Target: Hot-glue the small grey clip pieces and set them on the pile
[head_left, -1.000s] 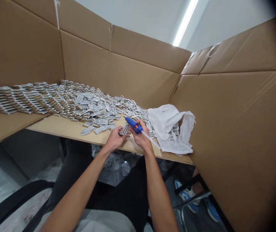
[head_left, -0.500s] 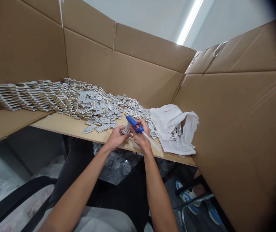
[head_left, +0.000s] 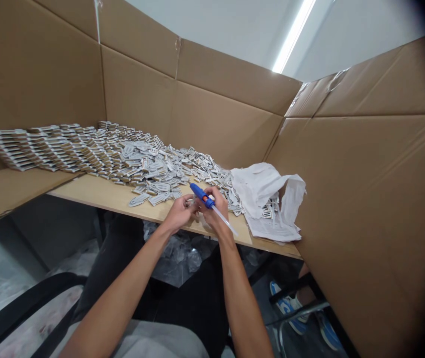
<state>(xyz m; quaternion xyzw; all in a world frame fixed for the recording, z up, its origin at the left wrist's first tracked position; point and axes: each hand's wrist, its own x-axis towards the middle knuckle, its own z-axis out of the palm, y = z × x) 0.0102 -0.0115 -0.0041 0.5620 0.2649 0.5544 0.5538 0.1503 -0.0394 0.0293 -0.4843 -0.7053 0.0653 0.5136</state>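
Fingers of the right hand [head_left: 217, 211] are wrapped around the blue glue gun [head_left: 202, 195]; whether one of them is squeezing the trigger I cannot tell. Close beside it, over the front edge of the table [head_left: 96, 187], the fingers of the left hand [head_left: 178, 214] are bent inward and appear to pinch a small grey piece [head_left: 193, 202] – mostly hidden between the two hands. A pale glue stick [head_left: 225, 221] juts from the back of the gun, toward the person.

The step in hand looks like gluing, or lining up for it: the nozzle points forward and a little left, past the left fingertips, and whether it touches the piece I cannot make out. As I judge it, the next move calls for a steady left grip and a small turn of the right wrist – enough to bring the nozzle onto the piece without the hot tip meeting a finger.

Beyond the hands lies a loose heap of similar pieces [head_left: 156, 166], with neat stacks [head_left: 48, 147] to its left and a white bag [head_left: 253, 185] to its right.
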